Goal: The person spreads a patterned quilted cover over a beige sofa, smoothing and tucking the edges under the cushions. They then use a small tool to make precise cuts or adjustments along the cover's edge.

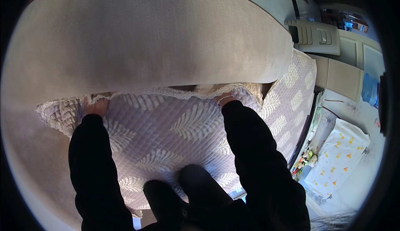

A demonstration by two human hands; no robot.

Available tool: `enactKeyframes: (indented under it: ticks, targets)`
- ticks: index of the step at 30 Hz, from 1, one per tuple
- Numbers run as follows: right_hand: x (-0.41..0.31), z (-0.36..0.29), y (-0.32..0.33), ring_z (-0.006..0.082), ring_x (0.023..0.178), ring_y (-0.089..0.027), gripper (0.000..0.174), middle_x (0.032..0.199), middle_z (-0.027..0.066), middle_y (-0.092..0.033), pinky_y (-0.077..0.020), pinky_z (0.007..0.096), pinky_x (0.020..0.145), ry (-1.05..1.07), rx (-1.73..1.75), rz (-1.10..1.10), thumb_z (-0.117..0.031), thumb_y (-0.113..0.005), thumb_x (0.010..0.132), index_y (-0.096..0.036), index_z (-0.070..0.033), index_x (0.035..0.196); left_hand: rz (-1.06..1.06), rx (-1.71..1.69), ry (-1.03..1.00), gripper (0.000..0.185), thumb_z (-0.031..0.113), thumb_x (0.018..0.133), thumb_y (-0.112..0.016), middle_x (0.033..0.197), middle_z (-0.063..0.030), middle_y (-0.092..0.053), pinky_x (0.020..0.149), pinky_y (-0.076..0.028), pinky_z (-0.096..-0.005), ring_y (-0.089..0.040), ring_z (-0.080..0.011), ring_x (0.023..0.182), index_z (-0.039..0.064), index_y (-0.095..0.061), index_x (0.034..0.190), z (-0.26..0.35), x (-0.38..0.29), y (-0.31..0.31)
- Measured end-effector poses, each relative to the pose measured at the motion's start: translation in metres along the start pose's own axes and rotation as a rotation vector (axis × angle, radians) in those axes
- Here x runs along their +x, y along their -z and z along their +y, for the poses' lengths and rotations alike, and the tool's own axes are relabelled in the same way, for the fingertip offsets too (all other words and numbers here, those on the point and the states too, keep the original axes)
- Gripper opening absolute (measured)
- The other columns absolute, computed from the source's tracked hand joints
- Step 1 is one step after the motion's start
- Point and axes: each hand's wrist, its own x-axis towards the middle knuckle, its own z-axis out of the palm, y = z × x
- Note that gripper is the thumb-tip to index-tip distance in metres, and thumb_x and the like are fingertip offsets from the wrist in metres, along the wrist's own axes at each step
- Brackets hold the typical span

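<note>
A quilted sofa cover (197, 121) with pale leaf patterns and a lace edge lies over the seat of a beige sofa, whose backrest (150, 37) rises in front of me. My left hand (96, 106) is at the cover's back edge, near a bunched corner on the left; lace hides its fingertips. At the same edge, farther right, is my right hand (224, 98), with a bracelet at the wrist. Its fingers are hidden at the lace by the backrest. Between the hands, a dark gap shows behind the edge. My knees rest on the cover.
The sofa's left arm (31, 149) borders the cover. To the right stand a beige slatted appliance (315, 37), pale cabinets (342, 78) and a blue water bottle (370, 90). Below them are small toys (307, 159) and a white printed cloth (339, 156).
</note>
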Motion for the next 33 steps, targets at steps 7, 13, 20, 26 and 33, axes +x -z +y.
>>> enactKeyframes:
  ticks: [7, 13, 20, 26, 33]
  targets:
    - [-0.033, -0.016, 0.014, 0.036, 0.122, -0.05, 0.041, 0.129, 0.0172, -0.058, -0.036, 0.0481, 0.105, 0.067, -0.07, 0.283, -0.036, -0.053, 0.089, -0.068, -0.005, 0.11, 0.005, -0.28, 0.274, 0.019, 0.023, 0.09, -0.055, 0.096, -0.0154, -0.069, 0.089, -0.046, -0.0495, -0.065, -0.0307, 0.091, 0.009, -0.068, 0.09, 0.058, 0.012, 0.1]
    - [-0.076, 0.037, 0.004, 0.0385, 0.12, -0.052, 0.052, 0.13, 0.0213, -0.056, -0.0368, 0.0481, 0.105, 0.002, 0.045, 0.603, -0.034, -0.053, 0.093, -0.049, -0.005, 0.136, 0.551, -0.38, -0.451, 0.048, 0.016, 0.089, -0.053, 0.13, -0.0143, -0.055, 0.098, -0.04, -0.0444, -0.053, -0.0297, 0.113, 0.012, -0.052, 0.137, 0.148, -0.01, 0.172]
    - [-0.023, 0.064, 0.008, 0.0426, 0.118, -0.055, 0.052, 0.122, 0.0253, -0.062, -0.0415, 0.05, 0.102, -0.12, 0.114, 0.307, -0.043, -0.043, 0.097, -0.056, -0.004, 0.128, 0.135, -0.515, -0.275, 0.046, 0.026, 0.088, -0.057, 0.118, -0.0133, -0.063, 0.101, -0.039, -0.0447, -0.057, -0.0301, 0.11, 0.008, -0.057, 0.131, 0.18, 0.03, 0.178]
    - [0.002, 0.079, 0.019, 0.0403, 0.106, -0.063, 0.05, 0.114, 0.0221, -0.066, -0.0469, 0.0503, 0.095, -0.004, 0.1, 0.19, -0.044, -0.045, 0.093, -0.064, -0.005, 0.117, -0.032, -0.492, -0.271, 0.051, 0.039, 0.09, -0.056, 0.118, -0.0183, -0.064, 0.102, -0.04, -0.0459, -0.058, -0.033, 0.114, 0.004, -0.059, 0.127, 0.183, 0.06, 0.173]
    - [0.015, 0.084, 0.017, 0.0387, 0.108, -0.062, 0.049, 0.112, 0.0189, -0.068, -0.0455, 0.0486, 0.097, -0.077, 0.068, 0.135, -0.044, -0.043, 0.093, -0.067, -0.007, 0.115, -0.43, -0.684, -0.084, 0.063, 0.057, 0.094, -0.05, 0.127, -0.0165, -0.061, 0.104, -0.04, -0.043, -0.055, -0.0317, 0.12, 0.006, -0.057, 0.13, 0.2, 0.094, 0.178]
